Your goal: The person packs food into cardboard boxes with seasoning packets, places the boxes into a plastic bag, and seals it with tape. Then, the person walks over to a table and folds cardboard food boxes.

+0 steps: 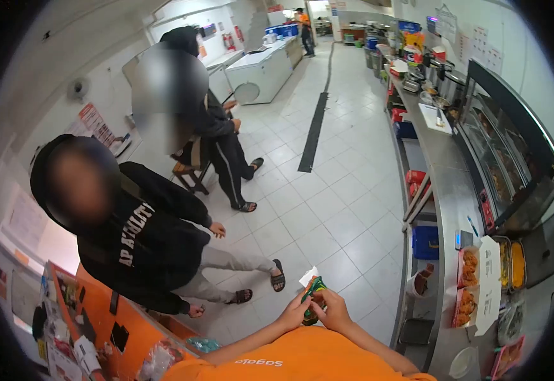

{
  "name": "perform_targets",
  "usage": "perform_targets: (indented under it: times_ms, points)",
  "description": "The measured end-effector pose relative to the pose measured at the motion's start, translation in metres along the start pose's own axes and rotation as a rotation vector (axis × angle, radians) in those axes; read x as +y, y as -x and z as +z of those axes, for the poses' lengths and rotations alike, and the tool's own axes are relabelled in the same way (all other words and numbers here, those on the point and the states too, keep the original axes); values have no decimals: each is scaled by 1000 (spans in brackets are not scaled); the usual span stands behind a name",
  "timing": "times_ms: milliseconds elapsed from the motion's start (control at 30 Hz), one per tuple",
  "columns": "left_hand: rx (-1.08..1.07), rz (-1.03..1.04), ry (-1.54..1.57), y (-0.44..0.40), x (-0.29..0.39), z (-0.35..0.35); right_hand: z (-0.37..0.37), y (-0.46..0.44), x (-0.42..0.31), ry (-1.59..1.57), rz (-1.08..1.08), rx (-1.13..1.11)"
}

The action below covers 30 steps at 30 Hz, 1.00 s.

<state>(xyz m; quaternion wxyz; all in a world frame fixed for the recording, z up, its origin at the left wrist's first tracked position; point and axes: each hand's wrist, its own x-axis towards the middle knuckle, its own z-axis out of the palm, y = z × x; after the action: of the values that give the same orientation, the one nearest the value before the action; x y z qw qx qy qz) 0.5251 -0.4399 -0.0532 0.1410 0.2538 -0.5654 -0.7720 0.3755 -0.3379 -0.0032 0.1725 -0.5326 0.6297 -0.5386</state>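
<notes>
A small green and orange packet (313, 287) is held up in front of my orange shirt, with a white piece (307, 275) showing at its top. My left hand (293, 312) grips its left side. On the other side, my right hand (336, 311) has its fingers closed on the same packet. The lower part of the packet is partly covered by my fingers, and its contents cannot be made out.
At right, a steel counter (450, 213) holds boxes of fried chicken (467, 305), a digital scale (463, 239) and a glass display warmer (506, 140). Two people in dark tops (137, 235) are at left near an orange counter (102, 305). Chest freezers (261, 66) stand further back.
</notes>
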Motion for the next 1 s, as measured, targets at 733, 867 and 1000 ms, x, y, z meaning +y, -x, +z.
perform_targets:
  times_ms: [733,867,1000]
  points:
    - [345,536,-849,42,125,-51,-1,-58,-57,-189,-60,-155]
    - [208,581,-771,67,153,-51,37,-66,-66,-133,-169,-99]
    - [57,490,-836,79,165,-73,53,-68,-94,-203,-108,-264]
